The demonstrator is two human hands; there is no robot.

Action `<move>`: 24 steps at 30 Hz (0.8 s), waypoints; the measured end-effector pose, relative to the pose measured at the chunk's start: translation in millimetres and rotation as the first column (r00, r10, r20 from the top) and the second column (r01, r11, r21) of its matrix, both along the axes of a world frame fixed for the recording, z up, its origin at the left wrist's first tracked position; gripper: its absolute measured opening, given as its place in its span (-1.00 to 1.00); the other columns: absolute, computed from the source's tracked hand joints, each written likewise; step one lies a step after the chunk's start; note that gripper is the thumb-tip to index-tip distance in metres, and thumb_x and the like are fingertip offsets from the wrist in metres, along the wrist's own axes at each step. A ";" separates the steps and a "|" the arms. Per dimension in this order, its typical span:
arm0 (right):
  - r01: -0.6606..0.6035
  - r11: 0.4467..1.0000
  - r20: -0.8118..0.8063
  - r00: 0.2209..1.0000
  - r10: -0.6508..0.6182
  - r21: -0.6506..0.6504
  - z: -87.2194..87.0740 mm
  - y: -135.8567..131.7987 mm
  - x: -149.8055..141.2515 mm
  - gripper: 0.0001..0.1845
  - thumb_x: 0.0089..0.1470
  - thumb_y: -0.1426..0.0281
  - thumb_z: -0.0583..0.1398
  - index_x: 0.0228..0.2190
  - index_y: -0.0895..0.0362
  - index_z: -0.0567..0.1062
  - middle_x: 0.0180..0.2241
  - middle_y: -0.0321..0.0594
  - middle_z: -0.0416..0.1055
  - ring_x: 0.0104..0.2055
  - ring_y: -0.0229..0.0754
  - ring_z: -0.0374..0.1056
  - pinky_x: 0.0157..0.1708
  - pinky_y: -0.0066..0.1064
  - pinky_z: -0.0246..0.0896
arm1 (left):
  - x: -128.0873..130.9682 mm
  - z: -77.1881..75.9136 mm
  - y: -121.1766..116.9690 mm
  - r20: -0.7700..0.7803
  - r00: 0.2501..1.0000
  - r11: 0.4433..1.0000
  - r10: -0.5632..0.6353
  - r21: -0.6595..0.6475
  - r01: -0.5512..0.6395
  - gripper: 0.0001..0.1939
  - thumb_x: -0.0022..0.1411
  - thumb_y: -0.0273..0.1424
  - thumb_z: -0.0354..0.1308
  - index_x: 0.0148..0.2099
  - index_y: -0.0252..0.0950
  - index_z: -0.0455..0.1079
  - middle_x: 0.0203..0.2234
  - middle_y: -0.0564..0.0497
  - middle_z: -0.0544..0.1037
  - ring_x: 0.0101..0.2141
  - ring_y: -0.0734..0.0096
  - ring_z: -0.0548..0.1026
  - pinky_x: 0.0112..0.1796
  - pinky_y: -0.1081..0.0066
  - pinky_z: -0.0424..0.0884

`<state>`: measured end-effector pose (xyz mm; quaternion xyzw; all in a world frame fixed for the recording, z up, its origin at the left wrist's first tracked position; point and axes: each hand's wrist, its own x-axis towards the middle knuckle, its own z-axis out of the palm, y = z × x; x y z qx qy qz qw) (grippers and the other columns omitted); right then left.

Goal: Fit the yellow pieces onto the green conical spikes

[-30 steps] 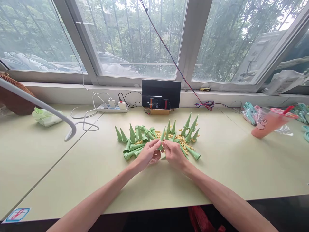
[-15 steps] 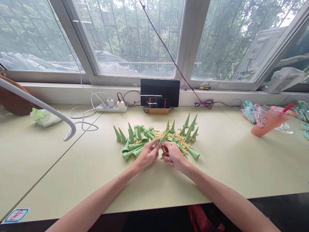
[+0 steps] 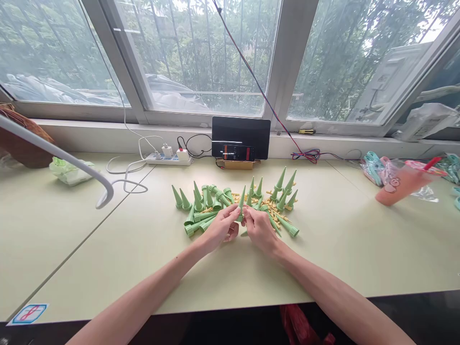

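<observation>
My left hand (image 3: 222, 226) is closed around a green plant-watering spike (image 3: 242, 199), held with its point upward. Right beside its base, the thumb and fingers of my right hand (image 3: 259, 227) are pinched together; what they hold is hidden behind them. A green tip (image 3: 245, 234) shows just below my right hand, and I cannot tell whether it is held or lying on the table. Green spikes (image 3: 201, 217) lie in a pile to the left. Small yellow valve pieces (image 3: 283, 218) are scattered on the right among more spikes, some standing upright (image 3: 280, 179).
Behind the pile, a phone (image 3: 235, 152) leans against a dark tablet (image 3: 240, 132). A power strip (image 3: 168, 159) with white cables lies at back left, near a tissue pack (image 3: 74, 171). A tilted pink drink cup (image 3: 404, 184) and bagged teal items (image 3: 373, 165) are on the right.
The held spike has turned from leaning right to nearly upright. My left fingers have curled under, and my right hand has shifted slightly beside the base. The view has shifted slightly.
</observation>
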<state>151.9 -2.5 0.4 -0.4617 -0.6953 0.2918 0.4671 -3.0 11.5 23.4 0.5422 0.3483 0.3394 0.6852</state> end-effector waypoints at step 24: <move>-0.012 0.994 0.226 0.974 -0.012 0.105 7.6 -3.6 -0.1 -0.52 0.32 0.16 0.04 -0.59 0.07 0.09 -0.61 -0.37 0.12 -0.59 -0.30 0.02 -0.53 -0.45 -0.10 | 4.1 -9.7 -1.4 0.085 0.996 0.987 -0.034 -0.151 0.047 -0.63 0.29 -0.04 0.13 -0.22 -0.26 0.25 -0.56 0.13 0.36 -0.71 0.63 0.24 -0.73 0.59 0.03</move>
